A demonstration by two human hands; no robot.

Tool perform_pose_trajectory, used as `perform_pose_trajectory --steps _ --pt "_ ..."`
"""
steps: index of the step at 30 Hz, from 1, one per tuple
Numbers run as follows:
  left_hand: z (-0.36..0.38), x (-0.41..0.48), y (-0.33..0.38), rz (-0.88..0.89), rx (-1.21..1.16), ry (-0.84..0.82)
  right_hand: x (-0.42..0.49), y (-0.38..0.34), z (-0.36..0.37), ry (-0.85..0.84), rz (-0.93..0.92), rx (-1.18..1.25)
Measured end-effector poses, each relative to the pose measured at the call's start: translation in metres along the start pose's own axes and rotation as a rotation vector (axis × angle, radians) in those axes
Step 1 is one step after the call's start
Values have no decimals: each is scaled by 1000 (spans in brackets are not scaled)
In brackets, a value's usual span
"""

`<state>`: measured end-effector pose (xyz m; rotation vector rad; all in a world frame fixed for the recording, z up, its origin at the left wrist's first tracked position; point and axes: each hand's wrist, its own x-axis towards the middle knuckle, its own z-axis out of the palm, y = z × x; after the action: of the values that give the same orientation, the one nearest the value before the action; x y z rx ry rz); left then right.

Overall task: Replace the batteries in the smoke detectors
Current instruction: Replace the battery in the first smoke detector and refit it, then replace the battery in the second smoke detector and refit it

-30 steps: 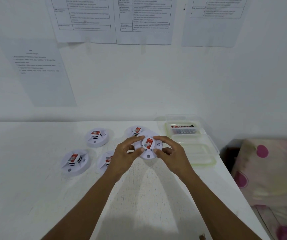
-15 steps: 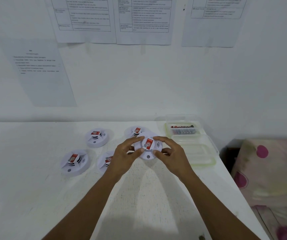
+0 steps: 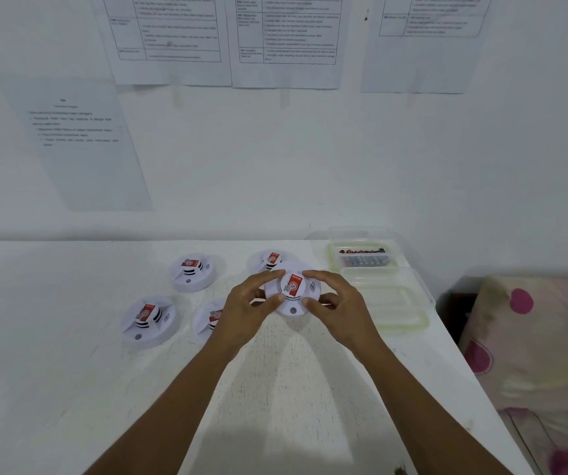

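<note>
Smoke detector (image 3: 292, 292) at the frame's centre, just above the desk (image 3: 70, 389), is clamped between the left hand (image 3: 246, 311) and right hand (image 3: 339, 308); twisting its halves apart probably calls for firm, opposed, level fingertip pressure.

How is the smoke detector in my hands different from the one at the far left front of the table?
The held detector is gripped at its rim by the left hand and right hand; the front-left detector lies untouched on the table. The held one sits nearer the battery container, the other far from it. The held one's red label faces the camera squarely; the other's looks tilted. Both are round, white, red-labelled.
</note>
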<state>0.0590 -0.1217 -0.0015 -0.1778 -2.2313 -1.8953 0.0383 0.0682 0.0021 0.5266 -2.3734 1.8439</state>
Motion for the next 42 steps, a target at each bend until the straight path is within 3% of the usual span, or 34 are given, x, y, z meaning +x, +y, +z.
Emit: perform_pose_trajectory --steps 18,25,31,34,38,40,42 --pt "5 -11 -28 66 135 19 -12 19 13 48 -20 -103" --pt "22 -20 -54 2 267 92 -19 47 28 63 43 -207" --pt "30 -15 -47 -81 417 23 -18 54 36 143 78 -261" --pt "26 -13 -38 -60 578 0 -21 52 39 165 63 -290" --pt "-26 -15 -38 236 978 8 -25 41 38 192 -10 -357" --pt "-60 -17 -48 221 1167 -56 -25 32 39 188 -77 -346" --pt "-79 -23 -57 135 1159 -127 -23 23 42 183 -125 -335"
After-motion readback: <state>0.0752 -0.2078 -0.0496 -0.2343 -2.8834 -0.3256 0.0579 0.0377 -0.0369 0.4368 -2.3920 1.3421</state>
